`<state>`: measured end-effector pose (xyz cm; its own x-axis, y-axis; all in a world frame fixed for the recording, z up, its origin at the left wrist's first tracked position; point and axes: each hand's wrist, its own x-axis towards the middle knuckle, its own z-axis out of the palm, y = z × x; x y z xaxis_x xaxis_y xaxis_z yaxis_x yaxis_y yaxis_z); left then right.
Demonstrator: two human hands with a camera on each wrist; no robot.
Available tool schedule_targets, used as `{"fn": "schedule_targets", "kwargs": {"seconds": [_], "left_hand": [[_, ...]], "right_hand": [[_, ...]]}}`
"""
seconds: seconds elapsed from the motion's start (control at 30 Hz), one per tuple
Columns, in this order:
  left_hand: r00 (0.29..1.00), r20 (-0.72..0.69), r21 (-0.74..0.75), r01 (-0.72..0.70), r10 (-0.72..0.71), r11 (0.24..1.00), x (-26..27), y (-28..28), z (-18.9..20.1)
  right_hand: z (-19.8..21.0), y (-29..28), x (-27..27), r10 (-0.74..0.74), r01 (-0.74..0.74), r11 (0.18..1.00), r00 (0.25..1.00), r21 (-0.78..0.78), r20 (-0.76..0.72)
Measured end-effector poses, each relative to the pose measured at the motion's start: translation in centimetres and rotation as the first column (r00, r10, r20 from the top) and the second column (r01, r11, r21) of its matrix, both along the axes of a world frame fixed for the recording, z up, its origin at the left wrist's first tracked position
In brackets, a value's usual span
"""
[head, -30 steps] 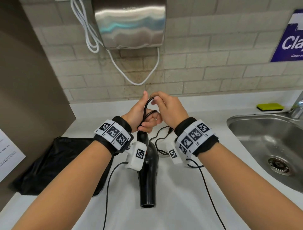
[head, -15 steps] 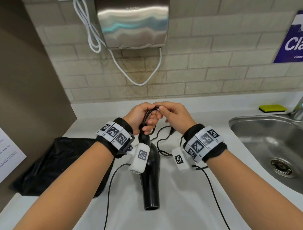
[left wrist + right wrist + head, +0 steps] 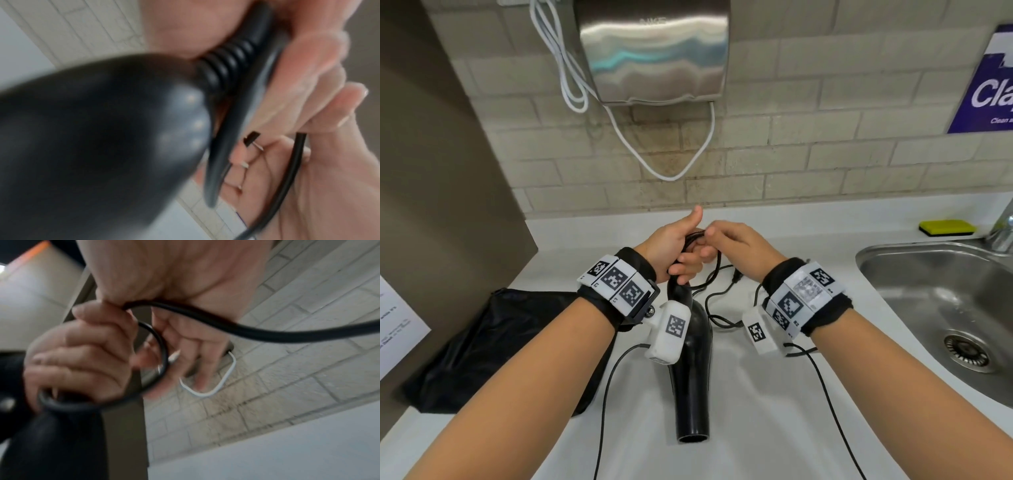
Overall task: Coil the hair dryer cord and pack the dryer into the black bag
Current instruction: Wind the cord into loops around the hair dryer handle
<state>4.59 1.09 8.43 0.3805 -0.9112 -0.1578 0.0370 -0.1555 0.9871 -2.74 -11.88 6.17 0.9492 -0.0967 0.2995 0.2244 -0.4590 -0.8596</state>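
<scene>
Hair dryer (image 3: 693, 370) lies on the white counter (image 3: 774, 421) in the middle of the scene, its nozzle pointing to the near edge and its cord end raised at the far side. Just left of it the black bag (image 3: 493, 346) lies flat and crumpled, with nothing in it that I can see. Loose cord (image 3: 717, 310) trails on the counter just right of the dryer, and the plug (image 3: 737, 277) lies a little farther off.

Farther out, the left hand (image 3: 676, 251) grips the cord where it leaves the dryer, fingers curled round the gathered loops. Its thumb, which half a second ago lay down on the cord, now stands straight up and clear. The right hand (image 3: 736, 245) pinches the cord between thumb and fingertips, touching the left hand; it has come down from higher up to lay a fresh loop into the left palm. The right wrist view shows a small ring of cord beside the left hand's curled fingers.

By my judgement the lifted thumb makes room for the new turn, so one more loop is about to be taken in. Coiling is only partly done, since slack and plug are not yet gathered, and packing has not begun
</scene>
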Motion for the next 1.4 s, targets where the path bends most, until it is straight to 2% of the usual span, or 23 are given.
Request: {"fn": "schedule_targets", "kwargs": {"seconds": [0.1,0.2,0.3,0.47,0.67,0.8,0.97,1.13,1.27,1.4], "left_hand": [[0.994,0.073,0.016,-0.079,0.078,0.997,0.0,0.3,0.1],[0.976,0.157,-0.023,-0.15,0.152,0.988,-0.2,0.2,0.0],[0.959,0.183,-0.091,-0.2,0.214,0.975,-0.5,0.0,-0.2],[0.97,0.125,-0.136,-0.189,0.207,0.972,-0.8,-0.3,0.6],[0.971,0.033,-0.134,-0.232,0.238,0.963,-0.5,0.1,0.8],[0.974,-0.084,-0.133,-0.222,0.213,0.966,-0.2,0.6,0.5],[0.986,-0.083,-0.1,-0.15,0.142,0.984,-0.1,0.8,0.9],[0.986,-0.119,-0.132,-0.136,0.12,0.982,0.3,1.1,0.8],[0.979,-0.121,-0.14,-0.179,0.163,0.974,0.4,1.3,0.7],[0.995,-0.027,-0.048,-0.101,0.1,0.994,0.0,1.4,1.1]], "right_hand": [[-1.1,-0.2,-0.1,-0.015,0.014,0.999,0.999,0.038,0.035],[-1.1,0.0,-0.3,-0.117,0.111,0.993,0.985,0.048,0.128],[-0.7,-0.2,-0.1,-0.204,0.196,0.979,0.965,0.062,0.168],[0.2,-1.1,0.1,-0.216,0.209,0.976,0.955,0.058,0.203],[-0.6,-0.9,-0.4,-0.126,0.117,0.992,0.969,0.051,0.212],[-1.3,-0.9,-0.7,-0.096,0.123,0.989,0.957,-0.083,0.273],[0.0,-1.0,-0.7,-0.186,0.224,0.973,0.904,-0.053,0.385],[0.6,-0.3,-0.9,-0.142,0.312,0.909,0.855,-0.275,0.499],[0.2,-0.1,-0.8,-0.135,0.341,0.834,0.888,-0.434,0.439],[0.4,0.1,-0.5,-0.166,0.343,0.846,0.897,-0.408,0.411]]}}
